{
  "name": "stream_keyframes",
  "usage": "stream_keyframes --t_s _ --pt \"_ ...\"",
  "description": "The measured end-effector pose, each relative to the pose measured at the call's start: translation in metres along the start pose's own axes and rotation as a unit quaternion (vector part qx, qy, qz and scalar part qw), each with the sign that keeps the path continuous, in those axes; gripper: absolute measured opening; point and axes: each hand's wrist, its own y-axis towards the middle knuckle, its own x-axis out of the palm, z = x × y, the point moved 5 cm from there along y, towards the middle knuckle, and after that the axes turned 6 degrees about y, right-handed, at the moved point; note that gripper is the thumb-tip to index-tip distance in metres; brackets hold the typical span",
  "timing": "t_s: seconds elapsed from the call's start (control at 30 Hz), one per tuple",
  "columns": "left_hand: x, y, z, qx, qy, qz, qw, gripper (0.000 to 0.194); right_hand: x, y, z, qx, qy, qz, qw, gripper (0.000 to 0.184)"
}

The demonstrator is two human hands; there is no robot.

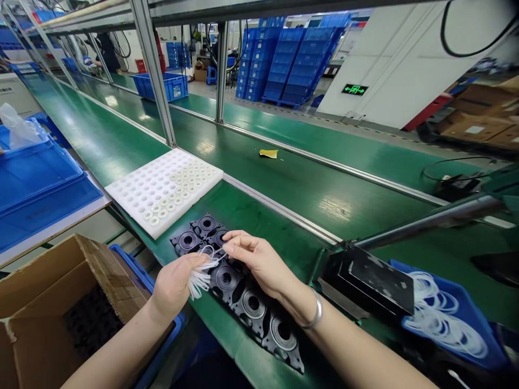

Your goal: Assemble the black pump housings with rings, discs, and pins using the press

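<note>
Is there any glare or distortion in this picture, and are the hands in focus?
Head view: pale glare patches on the green belt; head view: cardboard boxes near the right edge look slanted and stretched, likely lens distortion; head view: left hand and right hand fairly sharp, but the white rings bunched in the left one merge together.

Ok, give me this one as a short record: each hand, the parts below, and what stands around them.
left hand: holds a bunch of thin white rings
right hand: thumb and finger pinch a white loop beside the bunch
below hands: black parts on a green surface
beyond: white tray, partly filled with pale rings
left: open cardboard box, dark parts inside
right: blue bin of more white rings
</note>
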Motion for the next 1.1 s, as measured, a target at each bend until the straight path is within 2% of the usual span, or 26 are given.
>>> stream_keyframes --t_s 0.17,0.3,0.4,0.5,0.6,0.67,0.73,0.8,0.83,0.9,0.97,1.1 --pt "-0.002 -0.004 -0.017 -0.128 -0.059 0.010 0.990 0.029 -0.017 0.006 0.002 0.022 0.067 0.040 0.997 0.030" --pt "0.000 -0.005 -0.025 -0.180 -0.079 -0.016 0.980 0.025 -0.041 0.022 0.005 0.059 0.088 0.072 0.992 0.037" --pt "0.001 -0.007 -0.027 -0.225 -0.096 -0.036 0.969 0.024 -0.077 0.045 -0.003 0.001 0.121 0.181 0.976 0.040" --pt "0.003 -0.010 -0.029 -0.271 -0.141 -0.044 0.951 0.026 -0.112 0.062 -0.013 -0.078 0.137 0.297 0.942 0.036" --pt "0.006 -0.011 -0.032 -0.309 -0.212 -0.050 0.926 0.027 -0.122 0.064 -0.013 -0.096 0.135 0.330 0.929 0.030" --pt "0.008 -0.008 -0.034 -0.326 -0.245 -0.054 0.911 0.027 -0.111 0.059 -0.013 -0.091 0.126 0.299 0.942 0.027" --pt "0.011 -0.004 -0.033 -0.342 -0.275 -0.051 0.897 0.026 -0.089 0.050 -0.015 -0.074 0.109 0.227 0.965 0.031" --pt "0.013 0.002 -0.029 -0.362 -0.312 -0.046 0.877 0.026 -0.058 0.040 -0.019 -0.039 0.039 0.087 0.995 0.037" --pt "0.015 0.005 -0.027 -0.371 -0.330 -0.044 0.867 0.025 -0.042 0.035 -0.020 -0.021 -0.009 0.008 1.000 0.038" --pt "0.017 0.010 -0.022 -0.382 -0.365 -0.042 0.848 0.023 -0.016 0.024 -0.021 -0.004 -0.096 -0.117 0.988 0.038" --pt "0.019 0.013 -0.018 -0.381 -0.388 -0.039 0.838 0.023 -0.001 0.019 -0.020 -0.014 -0.130 -0.159 0.978 0.035" --pt "0.020 0.014 -0.014 -0.394 -0.404 -0.025 0.825 0.023 0.009 0.021 -0.011 -0.036 -0.176 -0.161 0.971 0.032"
